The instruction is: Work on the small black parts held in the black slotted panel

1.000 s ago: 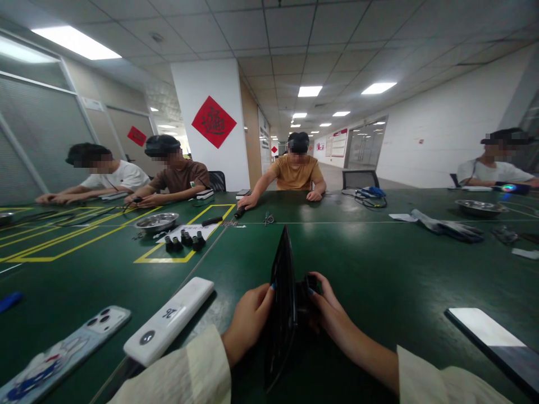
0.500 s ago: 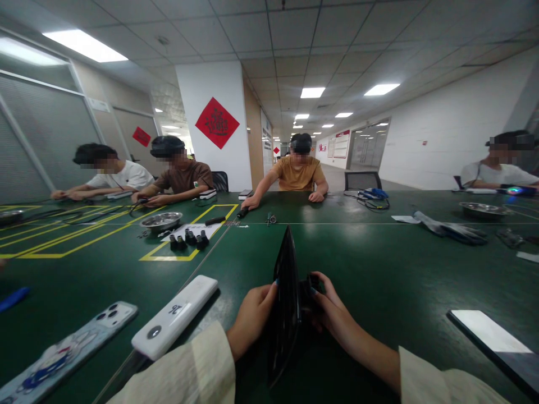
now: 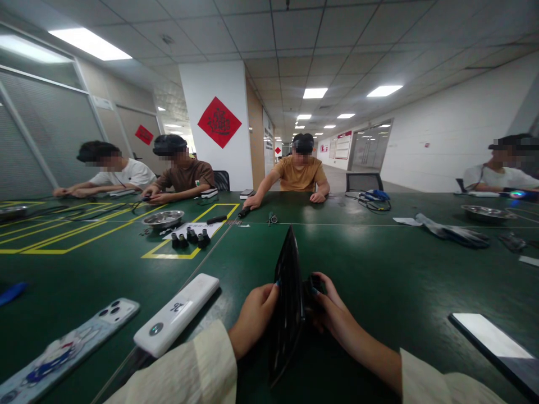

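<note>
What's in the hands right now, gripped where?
A thin black panel, on edge: left hand grips its left face; right hand holds a small black part against its right face.

Loose cream fabric left sleeve [image 3: 189,376], matching cream right sleeve [image 3: 446,384], blue-painted nails [image 3: 277,284] on left grip [image 3: 252,317] and right grip [image 3: 332,314]

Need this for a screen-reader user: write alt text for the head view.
A thin black panel is held on edge at a green table: left hand on its left face, right hand gripping a small black part against its right. A white power bank lies left.
</note>
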Action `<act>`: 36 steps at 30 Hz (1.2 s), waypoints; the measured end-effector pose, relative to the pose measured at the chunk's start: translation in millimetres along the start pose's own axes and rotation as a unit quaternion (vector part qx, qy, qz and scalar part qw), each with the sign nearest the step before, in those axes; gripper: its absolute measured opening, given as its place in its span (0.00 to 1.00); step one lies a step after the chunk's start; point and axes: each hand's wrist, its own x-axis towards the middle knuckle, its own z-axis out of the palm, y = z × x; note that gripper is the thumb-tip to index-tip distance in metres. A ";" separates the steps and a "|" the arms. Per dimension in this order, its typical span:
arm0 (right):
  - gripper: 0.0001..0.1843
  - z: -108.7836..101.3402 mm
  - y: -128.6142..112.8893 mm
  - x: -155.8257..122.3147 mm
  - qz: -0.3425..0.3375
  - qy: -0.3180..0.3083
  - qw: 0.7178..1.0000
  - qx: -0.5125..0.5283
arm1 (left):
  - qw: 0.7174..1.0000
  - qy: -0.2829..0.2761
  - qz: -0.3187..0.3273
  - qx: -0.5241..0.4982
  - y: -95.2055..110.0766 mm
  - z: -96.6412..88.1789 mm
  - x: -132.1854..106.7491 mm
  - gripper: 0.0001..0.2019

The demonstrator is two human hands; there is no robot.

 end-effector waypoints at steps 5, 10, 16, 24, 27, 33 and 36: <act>0.43 -2.7 3.3 0.5 -0.003 -0.006 1.000 0.005 | 0.998 0.018 0.025 0.052 2.7 -2.4 0.2 0.21; 0.41 -4.4 7.3 2.2 -0.004 -0.007 1.000 0.010 | 0.998 0.004 0.027 0.049 9.5 -5.1 -0.5 0.17; 0.40 -7.4 9.3 3.3 -0.007 -0.012 1.000 -0.012 | 1.000 -0.004 0.013 -0.001 3.9 -2.3 2.5 0.23; 0.43 -1.8 1.1 1.0 -0.002 -0.011 1.000 -0.003 | 0.999 -0.026 -0.029 -0.036 3.1 -1.2 0.7 0.29; 0.42 -1.8 0.4 0.2 0.001 -0.011 1.000 -0.006 | 1.000 -0.020 -0.017 -0.013 4.4 -1.4 0.1 0.28; 0.39 -5.2 4.2 0.5 -0.002 -0.020 1.000 -0.005 | 0.999 0.009 -0.009 0.037 7.8 -1.8 -0.2 0.23; 0.39 -5.8 5.3 1.5 -0.005 -0.016 1.000 -0.003 | 0.999 0.015 -0.007 0.051 9.6 -2.4 -0.4 0.21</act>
